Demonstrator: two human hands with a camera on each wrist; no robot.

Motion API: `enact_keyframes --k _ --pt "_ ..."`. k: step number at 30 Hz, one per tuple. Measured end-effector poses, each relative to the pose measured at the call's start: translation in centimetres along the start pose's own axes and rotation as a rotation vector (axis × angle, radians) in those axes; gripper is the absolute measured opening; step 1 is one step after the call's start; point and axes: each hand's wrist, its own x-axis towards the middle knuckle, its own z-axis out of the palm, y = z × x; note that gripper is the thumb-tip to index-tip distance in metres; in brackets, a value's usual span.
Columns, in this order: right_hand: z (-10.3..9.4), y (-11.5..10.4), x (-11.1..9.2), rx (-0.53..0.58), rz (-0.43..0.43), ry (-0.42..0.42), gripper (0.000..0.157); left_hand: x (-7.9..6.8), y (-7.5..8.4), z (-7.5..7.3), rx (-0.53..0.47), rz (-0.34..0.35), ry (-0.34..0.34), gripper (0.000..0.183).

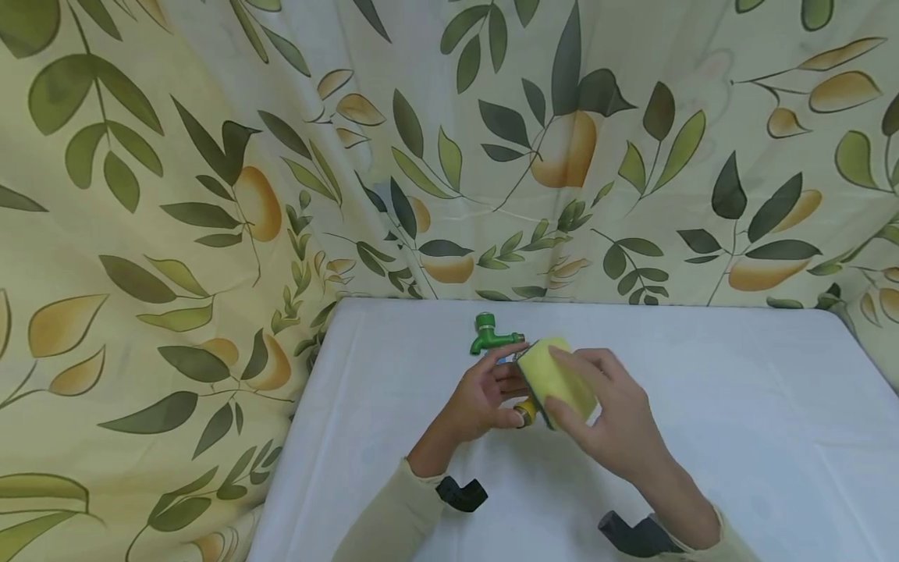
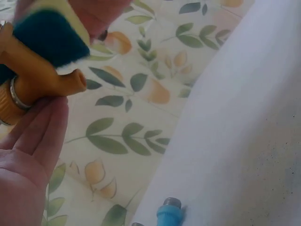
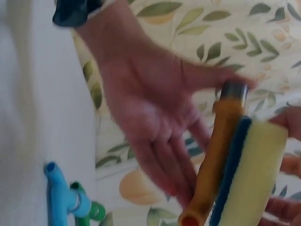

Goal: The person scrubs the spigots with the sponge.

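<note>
My left hand [image 1: 481, 400] holds an orange-yellow plastic tap [image 3: 218, 146] between thumb and fingertips. The thumb is at the tap's metal threaded end, and the fingers are at its other end. In my right hand [image 1: 621, 425] is a sponge [image 1: 559, 381], yellow with a dark green-blue scouring side. That scouring side lies against the tap or right beside it. The sponge hides most of the tap in the head view. Beyond the left hand, a green tap [image 1: 492, 337] and a light blue tap [image 3: 59, 197] lie on the table.
A white-covered table [image 1: 716, 406] lies under both hands. Patterned cloth with leaves and fruit [image 1: 449, 187] hangs behind its far edge and along the left side. Dark camera mounts [image 1: 461, 495] sit at both wrists.
</note>
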Motion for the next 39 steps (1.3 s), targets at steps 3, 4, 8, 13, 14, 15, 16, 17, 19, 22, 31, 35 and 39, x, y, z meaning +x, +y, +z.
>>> enact_keyframes --k 3,4,8,13,14,15,16,17,19,22,31,35,39 --pt "-0.1 -0.4 -0.1 0.026 -0.089 -0.024 0.065 0.2 0.0 0.0 -0.009 0.032 0.029 0.115" --pt "-0.1 -0.4 0.0 0.017 -0.094 -0.014 0.065 0.2 0.0 -0.1 -0.008 0.040 0.037 0.115" --pt "0.0 0.0 0.2 -0.016 -0.037 0.038 0.067 0.3 0.1 0.0 -0.025 0.048 0.056 0.115" --pt "-0.1 0.4 0.1 -0.002 -0.063 0.004 0.065 0.2 0.3 0.0 -0.054 0.056 0.061 0.114" --pt "-0.1 0.5 0.3 -0.018 -0.048 0.014 0.064 0.2 0.3 0.1 -0.051 0.057 0.056 0.114" --pt "0.0 0.7 0.4 -0.034 -0.019 0.031 0.062 0.2 0.4 0.1 -0.044 0.059 0.049 0.114" --pt "0.0 0.9 0.5 -0.046 0.013 0.048 0.061 0.2 0.4 0.1 -0.032 0.055 0.042 0.114" --pt "0.0 1.0 0.5 -0.048 0.038 0.055 0.060 0.2 0.5 0.1 -0.025 0.057 0.035 0.114" --pt "0.1 1.0 0.3 -0.016 0.037 0.042 0.059 0.2 0.5 0.1 -0.015 0.053 0.041 0.115" --pt "0.1 0.6 -0.2 0.057 -0.069 -0.013 0.061 0.2 0.5 0.1 -0.007 0.046 0.064 0.114" --pt "0.3 0.8 -0.3 0.070 -0.143 0.030 0.064 0.2 0.5 0.2 -0.017 0.041 0.070 0.115" --pt "0.4 1.2 -0.3 0.084 -0.188 0.012 0.063 0.2 0.6 0.1 -0.003 0.031 0.089 0.113" --pt "0.4 1.5 -0.1 0.014 -0.116 0.027 0.061 0.2 0.5 0.1 -0.009 0.049 0.072 0.113"
